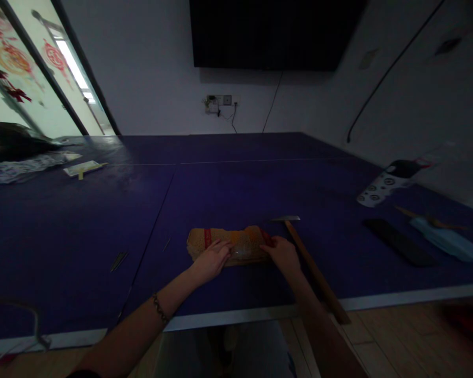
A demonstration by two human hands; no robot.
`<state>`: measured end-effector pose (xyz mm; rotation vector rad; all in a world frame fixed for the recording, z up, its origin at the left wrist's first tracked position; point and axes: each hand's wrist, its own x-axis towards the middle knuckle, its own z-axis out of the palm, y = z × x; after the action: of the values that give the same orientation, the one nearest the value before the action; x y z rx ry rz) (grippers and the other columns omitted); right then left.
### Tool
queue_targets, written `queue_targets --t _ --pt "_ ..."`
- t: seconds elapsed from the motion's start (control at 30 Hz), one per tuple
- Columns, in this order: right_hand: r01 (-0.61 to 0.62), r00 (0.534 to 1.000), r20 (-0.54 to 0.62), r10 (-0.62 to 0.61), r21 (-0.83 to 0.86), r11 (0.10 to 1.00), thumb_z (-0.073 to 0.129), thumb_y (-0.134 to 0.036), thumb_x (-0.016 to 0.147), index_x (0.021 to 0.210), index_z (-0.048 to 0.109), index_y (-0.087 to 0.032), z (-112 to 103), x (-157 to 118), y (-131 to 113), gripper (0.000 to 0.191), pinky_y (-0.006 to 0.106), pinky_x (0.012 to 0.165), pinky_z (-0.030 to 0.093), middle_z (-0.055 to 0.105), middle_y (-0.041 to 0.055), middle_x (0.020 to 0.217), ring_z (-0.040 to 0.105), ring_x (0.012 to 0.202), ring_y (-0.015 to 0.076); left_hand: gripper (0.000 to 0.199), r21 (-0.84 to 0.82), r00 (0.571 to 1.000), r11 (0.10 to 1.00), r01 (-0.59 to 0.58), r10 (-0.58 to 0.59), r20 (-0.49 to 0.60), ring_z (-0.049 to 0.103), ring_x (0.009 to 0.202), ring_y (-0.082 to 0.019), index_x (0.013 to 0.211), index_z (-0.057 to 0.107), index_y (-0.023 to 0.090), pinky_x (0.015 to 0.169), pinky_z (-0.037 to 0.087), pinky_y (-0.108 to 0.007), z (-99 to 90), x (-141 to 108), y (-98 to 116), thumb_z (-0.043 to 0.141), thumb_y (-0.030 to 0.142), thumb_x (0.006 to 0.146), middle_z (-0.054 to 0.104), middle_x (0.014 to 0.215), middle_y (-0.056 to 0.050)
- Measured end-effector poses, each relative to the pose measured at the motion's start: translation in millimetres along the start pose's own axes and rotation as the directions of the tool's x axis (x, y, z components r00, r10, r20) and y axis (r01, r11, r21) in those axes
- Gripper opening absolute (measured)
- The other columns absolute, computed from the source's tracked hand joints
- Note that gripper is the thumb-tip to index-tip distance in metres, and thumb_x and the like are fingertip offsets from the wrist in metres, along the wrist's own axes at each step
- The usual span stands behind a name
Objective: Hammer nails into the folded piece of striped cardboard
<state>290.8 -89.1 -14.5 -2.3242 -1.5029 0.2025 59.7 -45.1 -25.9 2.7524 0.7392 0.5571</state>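
Note:
A long, tan, rough-textured piece [247, 252] lies crosswise near the table's front edge. A red band [208, 238] wraps its left part, an orange strip shows in the middle, and clear shiny film covers some of its front. My left hand [213, 260] grips it left of centre, fingers over its top. At the right end, my right hand [281, 253] pinches the piece by its dark red band; the thumb is partly hidden. Just right of that hand lies a hammer [313, 265] with a thin metal head and a wooden handle jutting past the table edge.
Several nails [119, 261] lie to the left on the purple table [228, 189], and one thin nail [166, 244] is closer in. Rightward are a dark flat bar [398, 241], a light blue item [447, 239] and a patterned bottle [386, 184]. Plastic bags [23, 167] occupy the far left.

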Motion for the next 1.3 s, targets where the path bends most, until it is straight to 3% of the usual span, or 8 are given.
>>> queue_targets --t 0.07,0.17,0.27,0.37,0.67,0.87,1.17,1.3 --pt "0.031 0.997 -0.065 -0.033 -0.034 0.999 0.064 -0.037 0.073 0.083 0.063 -0.015 -2 -4 -4 0.024 0.042 0.069 0.048 0.066 0.0158 0.082 0.062 0.085 0.0327 0.028 0.007 1.0 1.0 0.005 -0.005 -0.002 0.046 0.119 -0.019 0.111 0.047 0.012 0.101 0.036 -0.042 2.3 0 0 0.029 0.017 0.091 0.058 0.118 -0.013" --pt "0.171 0.976 -0.13 -0.177 -0.053 0.984 0.059 -0.027 0.076 0.103 0.06 -0.014 -1 -7 -16 0.03 0.048 0.085 0.042 0.059 0.0206 0.11 0.051 0.108 0.035 0.027 0.014 1.0 1.0 0.006 -0.006 -0.013 0.047 0.118 -0.019 0.111 0.047 0.012 0.1 0.036 -0.042 4.3 1 -1 0.029 0.017 0.09 0.058 0.116 -0.014" --pt "0.392 0.912 -0.113 -0.394 -0.036 0.919 0.049 -0.02 0.082 0.119 0.052 -0.018 9 -8 -29 0.037 0.041 0.099 0.034 0.048 0.011 0.131 0.038 0.123 0.0251 0.028 0.019 1.0 1.0 -0.006 0.006 -0.03 0.047 0.118 -0.019 0.113 0.046 0.012 0.1 0.037 -0.042 4.6 1 0 0.03 0.016 0.09 0.058 0.116 -0.014" --pt "0.505 0.86 -0.077 -0.505 -0.02 0.863 0.041 -0.019 0.086 0.12 0.052 -0.021 23 -11 -36 0.036 0.042 0.101 0.031 0.05 0.0067 0.13 0.037 0.124 0.0232 0.029 0.028 0.999 1.0 -0.013 0.014 -0.05 0.046 0.118 -0.019 0.114 0.044 0.011 0.1 0.037 -0.042 4.5 0 1 0.029 0.016 0.09 0.058 0.117 -0.015" --pt "0.552 0.833 -0.072 -0.549 0.023 0.834 0.037 -0.019 0.086 0.121 0.052 -0.015 31 -8 -34 0.038 0.049 0.102 0.028 0.051 0.0118 0.129 0.036 0.125 0.0265 0.028 0.047 0.996 0.999 -0.004 0.008 -0.09 0.049 0.116 -0.018 0.112 0.045 0.012 0.099 0.038 -0.042 3.8 -2 1 0.028 0.016 0.09 0.059 0.114 -0.014" --pt "0.595 0.803 -0.064 -0.592 0.124 0.794 0.032 -0.005 0.081 0.121 0.052 -0.016 28 -6 -35 0.046 0.038 0.101 0.034 0.054 0.0099 0.126 0.044 0.12 0.018 0.024 0.075 0.99 0.996 0.045 -0.035 -0.135 0.058 0.102 -0.018 0.102 0.05 0.013 0.094 0.043 -0.037 -5.2 -5 -6 0.03 0.018 0.09 0.064 0.103 -0.011" --pt "0.565 0.819 -0.068 -0.569 0.262 0.782 0.047 -0.018 0.081 0.113 0.06 -0.02 28 -10 -3 0.034 0.045 0.101 0.035 0.057 0.0092 0.123 0.043 0.121 0.0233 0.024 0.176 0.988 0.983 0.047 -0.019 -0.155 0.058 0.098 -0.02 0.098 0.054 0.012 0.086 0.047 -0.037 -7.2 -7 2 0.033 0.019 0.089 0.063 0.102 -0.013" --pt "0.546 0.828 -0.058 -0.558 0.312 0.778 0.049 -0.019 0.081 0.114 0.059 -0.023 35 -9 -1 0.035 0.046 0.101 0.034 0.056 0.0069 0.125 0.042 0.122 0.0227 0.025 0.071 0.982 0.995 0.07 -0.056 -0.181 0.058 0.095 -0.02 0.096 0.058 0.014 0.085 0.046 -0.038 -15.5 -3 6 0.035 0.022 0.089 0.065 0.098 -0.011"
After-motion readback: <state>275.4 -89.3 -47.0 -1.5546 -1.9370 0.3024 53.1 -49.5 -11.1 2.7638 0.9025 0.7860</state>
